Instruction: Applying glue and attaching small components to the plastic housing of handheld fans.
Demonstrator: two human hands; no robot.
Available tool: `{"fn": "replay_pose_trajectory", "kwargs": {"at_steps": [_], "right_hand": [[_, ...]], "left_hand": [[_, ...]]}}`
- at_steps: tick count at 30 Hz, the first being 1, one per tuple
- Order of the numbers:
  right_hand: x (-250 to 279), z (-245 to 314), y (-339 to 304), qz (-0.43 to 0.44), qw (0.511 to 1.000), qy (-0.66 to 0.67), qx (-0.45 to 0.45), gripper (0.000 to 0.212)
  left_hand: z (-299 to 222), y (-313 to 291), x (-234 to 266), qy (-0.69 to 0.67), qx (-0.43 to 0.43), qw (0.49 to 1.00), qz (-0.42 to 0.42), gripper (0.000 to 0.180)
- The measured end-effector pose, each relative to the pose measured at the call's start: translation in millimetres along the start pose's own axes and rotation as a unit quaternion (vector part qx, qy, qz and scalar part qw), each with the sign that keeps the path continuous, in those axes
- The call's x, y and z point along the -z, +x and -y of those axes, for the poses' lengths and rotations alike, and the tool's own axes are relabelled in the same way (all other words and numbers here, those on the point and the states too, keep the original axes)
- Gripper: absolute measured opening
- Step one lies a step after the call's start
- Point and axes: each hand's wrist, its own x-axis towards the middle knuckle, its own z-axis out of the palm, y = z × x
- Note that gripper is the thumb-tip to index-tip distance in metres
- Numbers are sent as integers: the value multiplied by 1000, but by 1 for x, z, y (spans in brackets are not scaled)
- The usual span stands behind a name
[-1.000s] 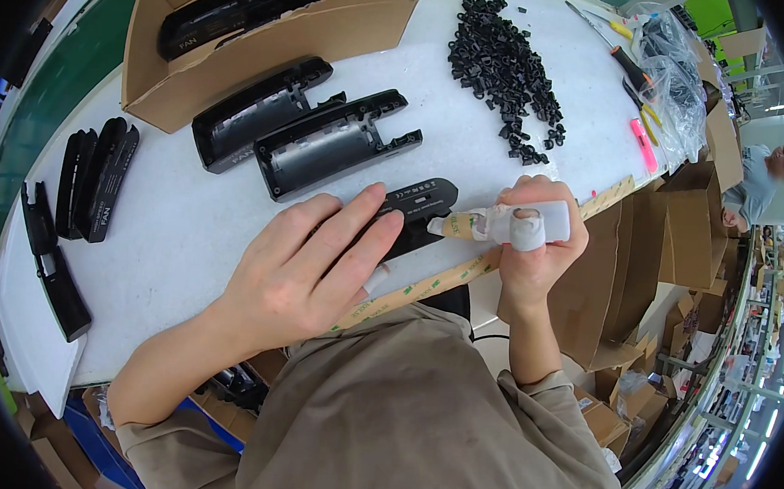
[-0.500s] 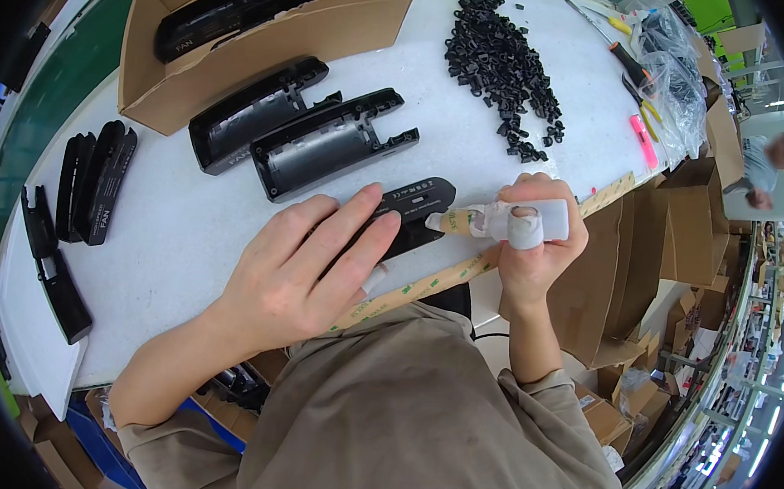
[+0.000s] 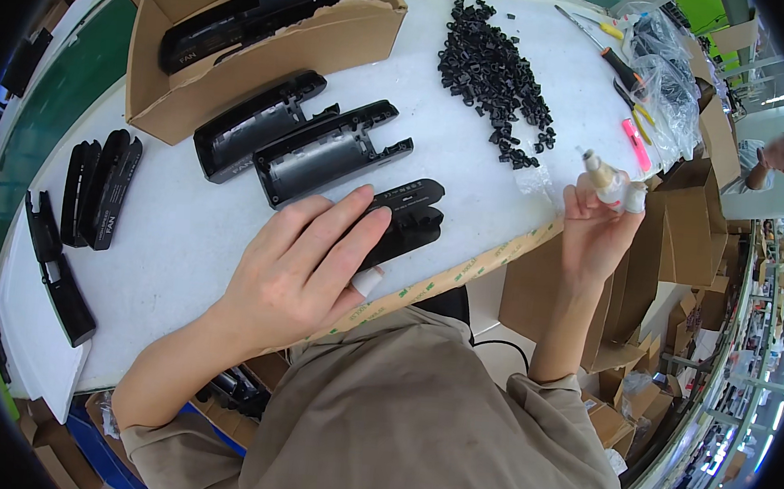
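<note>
My left hand (image 3: 304,270) lies flat, fingers stretched out and not gripping, pressing a black plastic housing (image 3: 407,218) onto the white bench (image 3: 182,257) near its taped front edge. My right hand (image 3: 597,236) is lifted off past that edge, fingers clenched round a small glue bottle (image 3: 601,175), nozzle pointing up and left, well apart from the housing. Two more open black housings (image 3: 308,143) lie just beyond my left hand, a cardboard box (image 3: 270,41) with more parts behind them, and a heap of small black clips (image 3: 499,75) toward the far right. Flat black covers (image 3: 96,187) sit at the left. Risks as I see them: the bottle hangs over the edge, so a loose grip could drop it off the bench; a squeeze while it's tilted could drip glue onto my fingers or the bench; the housing is only pinned by flat fingers, so a nudge could slide it toward the taped edge. One fingertip looks wrapped in white tape, which may slip on smooth plastic.
</note>
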Motion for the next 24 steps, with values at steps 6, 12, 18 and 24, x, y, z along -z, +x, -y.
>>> {"fn": "replay_pose_trajectory", "kwargs": {"at_steps": [6, 12, 18, 24], "right_hand": [[26, 17, 24, 85, 992, 89, -3, 31], [43, 27, 46, 26, 984, -167, 53, 36], [38, 20, 76, -34, 919, -384, 79, 29], [54, 5, 81, -2, 880, -467, 89, 35]], "left_hand": [[2, 0, -1, 4, -7, 1000, -1, 48], [0, 2, 1, 1, -5, 1000, 11, 50], [0, 3, 3, 3, -1, 1000, 8, 52], [-1, 4, 1, -1, 3, 1000, 6, 53]]}}
